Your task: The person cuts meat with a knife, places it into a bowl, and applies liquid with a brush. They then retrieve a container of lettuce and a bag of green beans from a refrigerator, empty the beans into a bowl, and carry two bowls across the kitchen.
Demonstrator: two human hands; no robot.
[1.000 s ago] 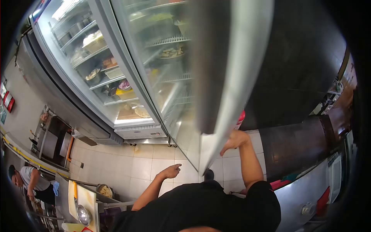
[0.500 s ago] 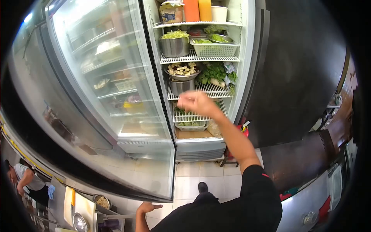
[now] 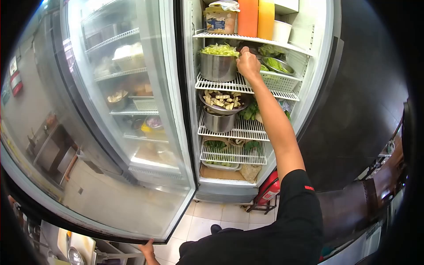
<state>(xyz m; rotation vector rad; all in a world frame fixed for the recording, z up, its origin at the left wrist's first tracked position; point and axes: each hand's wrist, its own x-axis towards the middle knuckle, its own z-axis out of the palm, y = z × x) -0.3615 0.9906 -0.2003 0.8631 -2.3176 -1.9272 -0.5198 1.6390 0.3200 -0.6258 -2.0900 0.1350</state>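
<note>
My right hand (image 3: 248,64) reaches into the open refrigerator, fingers curled, at the right rim of a steel pot (image 3: 218,67) heaped with shredded greens (image 3: 220,50). Whatever lies in those fingers is hidden. Just right of the hand sits a white plastic basket (image 3: 280,81), with a metal bowl (image 3: 279,66) of leafy greens on it. Low in the view, my left hand (image 3: 148,251) grips the edge of the glass door (image 3: 128,194), which stands swung open to the left. Its fingers are partly hidden.
Below, a bowl of cut pieces (image 3: 223,101) rests on another steel pot (image 3: 219,123). Orange and yellow containers (image 3: 247,17) stand on the upper shelf. A fire extinguisher (image 3: 269,187) is beside the refrigerator's base. Behind the door is a cutting board (image 3: 81,249).
My right hand has moved up from the lower shelves to the pot of shredded greens. My left hand has come to the door edge. The view has moved closer to the refrigerator.
</note>
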